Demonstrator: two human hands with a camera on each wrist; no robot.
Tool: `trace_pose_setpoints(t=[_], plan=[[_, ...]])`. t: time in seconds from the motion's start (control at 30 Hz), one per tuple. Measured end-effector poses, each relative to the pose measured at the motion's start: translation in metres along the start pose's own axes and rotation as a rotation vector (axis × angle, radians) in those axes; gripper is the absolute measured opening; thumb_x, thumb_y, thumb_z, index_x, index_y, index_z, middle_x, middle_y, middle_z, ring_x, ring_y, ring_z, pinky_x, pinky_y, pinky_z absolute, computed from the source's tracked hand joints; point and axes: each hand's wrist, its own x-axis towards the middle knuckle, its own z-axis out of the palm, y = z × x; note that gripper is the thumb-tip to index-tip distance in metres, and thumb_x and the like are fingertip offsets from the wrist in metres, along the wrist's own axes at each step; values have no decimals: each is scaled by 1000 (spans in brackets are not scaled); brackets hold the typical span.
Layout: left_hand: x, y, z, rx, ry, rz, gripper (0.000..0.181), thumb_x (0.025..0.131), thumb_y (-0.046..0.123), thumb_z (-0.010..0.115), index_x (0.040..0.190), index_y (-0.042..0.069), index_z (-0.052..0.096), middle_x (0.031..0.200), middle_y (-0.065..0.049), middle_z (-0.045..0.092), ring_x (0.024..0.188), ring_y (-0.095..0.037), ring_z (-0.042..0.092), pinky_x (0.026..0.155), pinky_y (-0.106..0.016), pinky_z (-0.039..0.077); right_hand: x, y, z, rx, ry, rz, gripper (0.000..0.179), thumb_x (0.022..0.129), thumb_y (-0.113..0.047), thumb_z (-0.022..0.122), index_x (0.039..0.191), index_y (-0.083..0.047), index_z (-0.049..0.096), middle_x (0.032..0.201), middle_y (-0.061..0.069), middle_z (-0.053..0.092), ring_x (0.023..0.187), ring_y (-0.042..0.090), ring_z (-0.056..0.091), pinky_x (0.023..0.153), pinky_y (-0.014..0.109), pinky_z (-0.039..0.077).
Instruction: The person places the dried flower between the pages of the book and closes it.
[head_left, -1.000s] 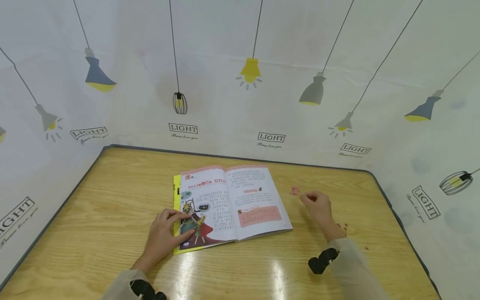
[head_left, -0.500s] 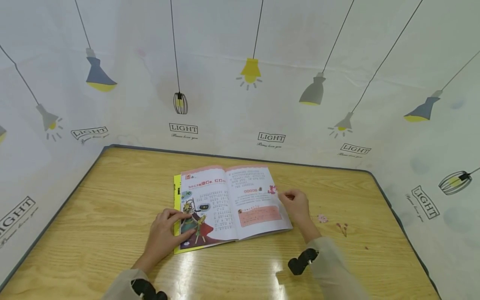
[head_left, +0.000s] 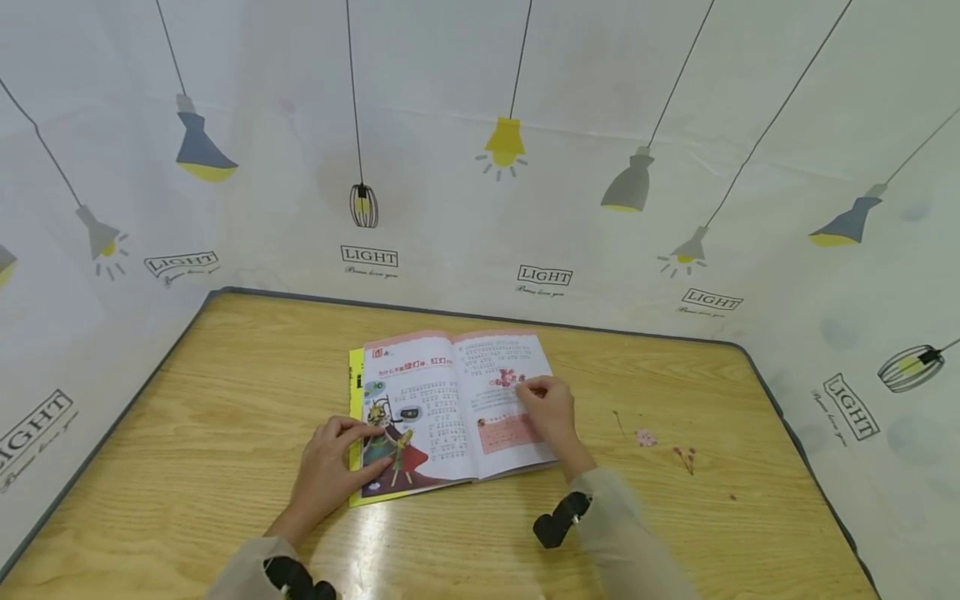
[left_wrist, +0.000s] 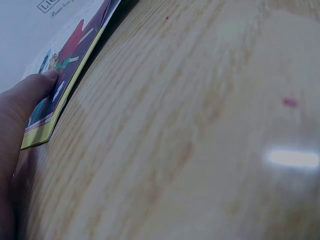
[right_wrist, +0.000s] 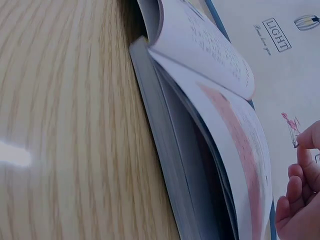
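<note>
An open book (head_left: 442, 425) with coloured pictures on its left page lies on the table. On that left page rests my left hand (head_left: 330, 462), its fingers and thumb spread near the lower left corner; the left wrist view shows the thumb (left_wrist: 42, 85) on the page. Over the right page, my right hand (head_left: 551, 412) pinches a small pink dried flower sprig (head_left: 506, 377) between thumb and fingertips. In the right wrist view the flower sprig (right_wrist: 290, 125) stands clear above the page, held by its thin stem.
Right of the book lie a thin stem (head_left: 618, 423), a pale pink flower (head_left: 645, 437) and a reddish branched sprig (head_left: 684, 460). A tiny pink bit (head_left: 732, 497) lies farther right. A lamp-patterned white cloth (head_left: 450, 275) stands round the wooden table (head_left: 210, 433).
My right hand has moved left from the table to above the right page, carrying the pink flower sprig. My left hand has stayed on the left page.
</note>
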Motion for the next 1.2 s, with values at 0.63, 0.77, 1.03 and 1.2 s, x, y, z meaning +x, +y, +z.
trace_pose_setpoints(t=[0.63,0.77,1.03,1.2], plan=[[0,-1,1,0,11,11,45,68,50,76,106,27,67,105,2,49,93,-19,43,76,-41,33,-8,-9,50,-19,44,28,12,75,-15,64,77,-3,69,69,4,60,65,16,52,61,27,42],[0,-1,2,0,12,18,45,68,49,76,106,27,67,104,2,49,92,-18,43,76,-41,34,-9,-6,55,-29,71,43,11,74,-14,65,74,-3,67,68,4,59,64,17,52,60,28,43],[0,-1,0,0,19,23,44,68,46,78,106,26,67,104,2,49,92,-18,44,76,-40,34,-12,-3,60,-99,97,8,9,71,-15,63,68,-7,67,63,1,58,59,16,52,56,30,43],[-1,-1,-1,-4,23,27,44,67,45,78,106,26,68,104,2,49,92,-18,44,76,-40,34,-13,-4,61,-116,94,-9,9,70,-17,65,66,-9,66,60,0,57,57,15,51,55,30,42]])
